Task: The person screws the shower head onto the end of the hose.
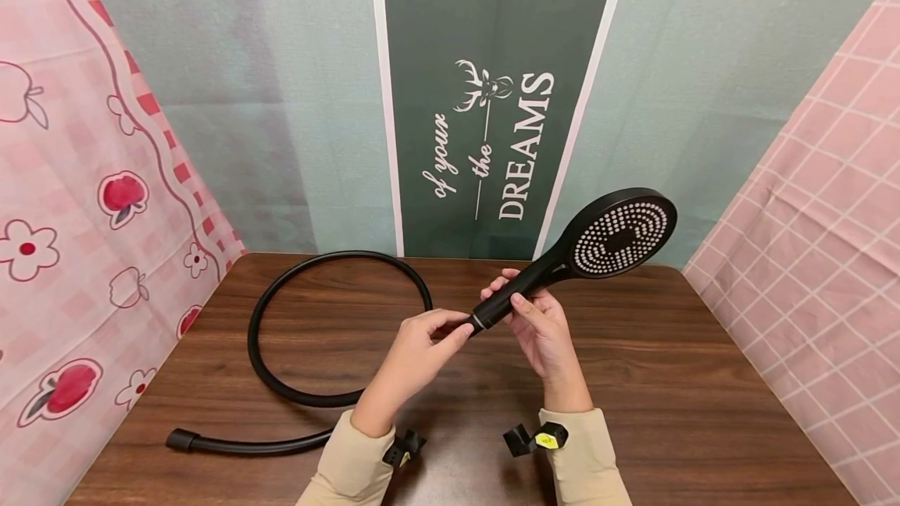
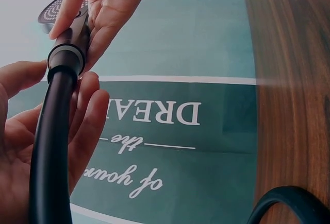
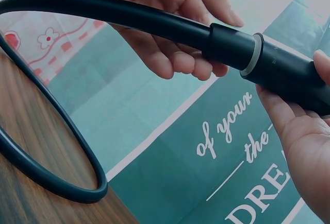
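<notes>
A black hand shower (image 1: pixel 619 239) with a round face of pale nozzles is held up above the table, tilted up to the right. My right hand (image 1: pixel 547 340) grips its handle (image 3: pixel 294 72), thumb on the near side. At the handle's lower end, my left hand (image 1: pixel 413 354) pinches the collar (image 3: pixel 232 45) of a black shower hose (image 2: pixel 50 147) between thumb and fingers. The collar meets the handle in line, and a pale ring (image 3: pixel 252 55) shows at the joint. Whether the threads are engaged is hidden.
The hose loops over the brown wooden table (image 1: pixel 668 381), its other end (image 1: pixel 181 440) lying at the front left. Behind hangs a green and grey cloth (image 1: pixel 330 100) with lettering. Pink patterned cloths (image 1: pixel 830 256) flank both sides. Each wrist wears a small black device (image 1: pixel 551 436).
</notes>
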`<state>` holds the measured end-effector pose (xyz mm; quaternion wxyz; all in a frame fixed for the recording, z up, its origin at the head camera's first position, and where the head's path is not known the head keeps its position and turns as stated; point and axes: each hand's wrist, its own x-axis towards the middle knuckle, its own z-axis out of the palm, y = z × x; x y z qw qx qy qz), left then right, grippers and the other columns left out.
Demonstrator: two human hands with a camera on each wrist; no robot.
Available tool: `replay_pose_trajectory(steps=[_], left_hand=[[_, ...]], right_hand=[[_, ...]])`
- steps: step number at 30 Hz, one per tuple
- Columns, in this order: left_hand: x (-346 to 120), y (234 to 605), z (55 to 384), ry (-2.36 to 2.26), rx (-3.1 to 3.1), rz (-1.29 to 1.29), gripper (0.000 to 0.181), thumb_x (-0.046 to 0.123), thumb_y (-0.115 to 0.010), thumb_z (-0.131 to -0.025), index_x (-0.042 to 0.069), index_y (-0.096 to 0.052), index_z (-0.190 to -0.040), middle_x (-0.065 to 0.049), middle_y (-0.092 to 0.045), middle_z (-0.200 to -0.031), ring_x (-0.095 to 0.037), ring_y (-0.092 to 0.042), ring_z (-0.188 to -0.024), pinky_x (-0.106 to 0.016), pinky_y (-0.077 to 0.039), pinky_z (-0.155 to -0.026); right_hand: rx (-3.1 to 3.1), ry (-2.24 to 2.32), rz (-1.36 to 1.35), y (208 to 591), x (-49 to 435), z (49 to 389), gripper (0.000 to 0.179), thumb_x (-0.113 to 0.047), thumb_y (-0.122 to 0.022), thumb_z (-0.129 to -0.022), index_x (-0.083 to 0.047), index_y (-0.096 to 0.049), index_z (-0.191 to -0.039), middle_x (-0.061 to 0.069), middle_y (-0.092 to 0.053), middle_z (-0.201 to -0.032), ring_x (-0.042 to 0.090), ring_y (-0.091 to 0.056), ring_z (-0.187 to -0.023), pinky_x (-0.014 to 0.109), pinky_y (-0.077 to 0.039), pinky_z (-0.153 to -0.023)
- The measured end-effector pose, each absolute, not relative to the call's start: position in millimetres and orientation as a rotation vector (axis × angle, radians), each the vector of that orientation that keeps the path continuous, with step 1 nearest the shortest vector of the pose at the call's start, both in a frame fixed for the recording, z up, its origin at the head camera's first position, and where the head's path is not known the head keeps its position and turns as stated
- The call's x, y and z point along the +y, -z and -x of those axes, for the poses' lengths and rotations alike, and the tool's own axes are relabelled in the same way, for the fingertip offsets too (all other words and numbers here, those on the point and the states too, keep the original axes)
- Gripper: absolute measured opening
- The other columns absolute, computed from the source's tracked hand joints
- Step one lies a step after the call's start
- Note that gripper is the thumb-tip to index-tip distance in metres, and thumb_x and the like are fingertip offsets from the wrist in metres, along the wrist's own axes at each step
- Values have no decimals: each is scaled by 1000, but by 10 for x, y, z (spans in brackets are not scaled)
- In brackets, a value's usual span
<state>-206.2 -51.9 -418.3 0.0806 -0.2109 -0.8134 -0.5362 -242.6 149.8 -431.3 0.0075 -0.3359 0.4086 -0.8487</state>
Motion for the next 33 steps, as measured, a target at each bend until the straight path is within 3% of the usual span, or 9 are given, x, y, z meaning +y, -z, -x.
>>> replay_pose_trajectory(steps=[8,33], left_hand=[[-517,4179,2053,1582,-2466,644,25,23,-66,-96,7,-74,-113,-6,-73,-100,-14,-66,-86,-23,-54,-75],[-469,4198,2055,1569,-2359,602,19,18,-77,-87,10,-75,-104,-3,-72,-92,-14,-67,-84,-32,-58,-79]], right_hand=[[1285,2642,1054,4304,1495,2428,31,2,-38,-104,-5,-57,-129,5,-70,-115,17,-70,-110,32,-51,-101],[1278,2650,1041,4308,1502,2417,30,1,-39,-104,-4,-55,-130,5,-69,-115,17,-70,-111,32,-51,-101]])
